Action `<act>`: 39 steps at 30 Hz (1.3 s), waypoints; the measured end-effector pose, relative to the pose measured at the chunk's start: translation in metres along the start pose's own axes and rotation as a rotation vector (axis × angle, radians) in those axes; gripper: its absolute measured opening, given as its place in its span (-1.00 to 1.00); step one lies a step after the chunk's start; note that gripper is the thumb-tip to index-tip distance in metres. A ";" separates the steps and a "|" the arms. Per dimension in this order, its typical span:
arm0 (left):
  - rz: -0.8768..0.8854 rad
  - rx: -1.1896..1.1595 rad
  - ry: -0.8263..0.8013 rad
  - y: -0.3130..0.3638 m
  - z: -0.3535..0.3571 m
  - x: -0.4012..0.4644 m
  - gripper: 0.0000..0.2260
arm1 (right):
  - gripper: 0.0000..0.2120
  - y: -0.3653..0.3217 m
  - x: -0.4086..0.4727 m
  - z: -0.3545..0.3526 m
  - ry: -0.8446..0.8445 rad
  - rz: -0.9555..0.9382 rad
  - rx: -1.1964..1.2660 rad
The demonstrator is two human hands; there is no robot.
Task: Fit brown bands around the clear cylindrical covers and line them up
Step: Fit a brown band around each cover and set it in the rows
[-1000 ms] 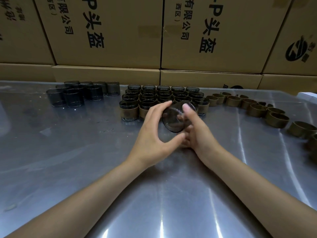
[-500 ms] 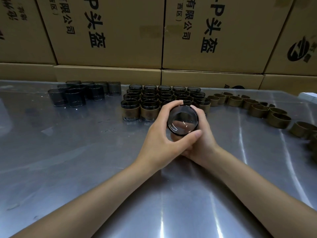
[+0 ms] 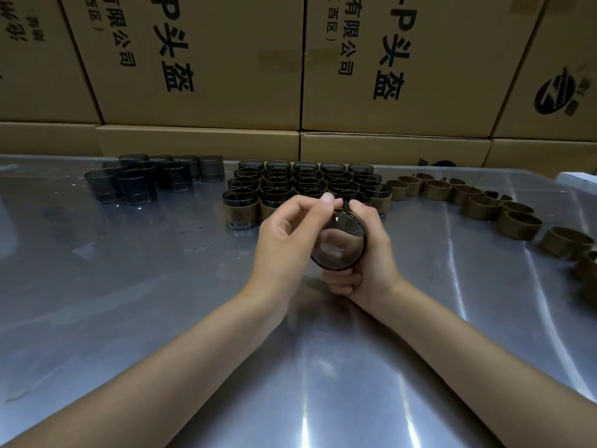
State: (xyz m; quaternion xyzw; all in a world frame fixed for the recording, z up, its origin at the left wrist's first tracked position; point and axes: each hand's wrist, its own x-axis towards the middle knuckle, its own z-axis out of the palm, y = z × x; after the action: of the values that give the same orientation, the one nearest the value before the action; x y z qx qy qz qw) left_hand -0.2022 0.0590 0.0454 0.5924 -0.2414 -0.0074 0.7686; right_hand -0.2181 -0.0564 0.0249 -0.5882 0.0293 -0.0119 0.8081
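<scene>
- The clear cylindrical cover (image 3: 338, 241) is held in the middle of the view, above the counter (image 3: 161, 286), its closed round face turned toward the camera.
- The right hand (image 3: 371, 253) wraps it from 3 o'clock and from below; this grip is narrow and holds the cover, probably so that it cannot turn.
- The left hand (image 3: 287, 240) comes from 9 o'clock, and its fingertips (image 3: 329, 198) pinch at the top rim of the cover. I judge that it adjusts or pushes the band there (the band itself is hidden behind the hands, so I cannot tell how far it is on).
- At 12 o'clock, just behind the hands, the finished banded covers (image 3: 303, 185) stand in tidy rows, so the new one can join the front row easily.
- At 10 o'clock the bare covers (image 3: 135, 182) wait in a loose group.
- From 1 to 3 o'clock the loose brown bands (image 3: 481, 206) lie in a curved line, near the right hand.
- Cardboard boxes (image 3: 200, 59) are stacked like a wall behind the counter.
</scene>
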 end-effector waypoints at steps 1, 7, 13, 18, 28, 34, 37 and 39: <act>-0.020 -0.012 -0.037 0.000 -0.002 0.001 -0.77 | -0.37 -0.002 0.000 -0.003 -0.015 0.020 0.019; -0.064 -0.010 -0.341 0.003 -0.015 0.008 -0.63 | -0.50 -0.009 0.001 -0.016 -0.176 0.118 0.148; -0.017 0.013 -0.481 0.002 -0.024 0.012 -0.51 | -0.51 -0.007 0.002 -0.019 -0.227 0.133 0.182; 0.076 0.130 -0.417 -0.002 -0.019 0.011 -0.44 | -0.54 -0.009 0.000 -0.008 -0.058 0.108 0.227; 0.124 0.148 0.034 -0.008 0.001 -0.002 -0.77 | -0.38 0.004 -0.004 0.019 0.139 -0.089 -0.069; -0.038 -0.029 0.082 -0.005 -0.004 0.005 -0.61 | -0.50 0.006 -0.004 0.018 0.126 -0.128 -0.153; -0.021 -0.029 0.062 -0.010 -0.007 0.008 -0.69 | -0.48 0.006 -0.003 0.015 0.123 -0.117 -0.161; -0.078 -0.052 0.051 -0.014 -0.011 0.008 -0.72 | -0.56 0.006 -0.003 0.012 0.138 -0.202 -0.205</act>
State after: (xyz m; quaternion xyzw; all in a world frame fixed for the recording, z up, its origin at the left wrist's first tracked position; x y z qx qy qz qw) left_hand -0.1868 0.0623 0.0338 0.5811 -0.1980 -0.0287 0.7889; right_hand -0.2209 -0.0429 0.0230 -0.6654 0.0262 -0.1305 0.7346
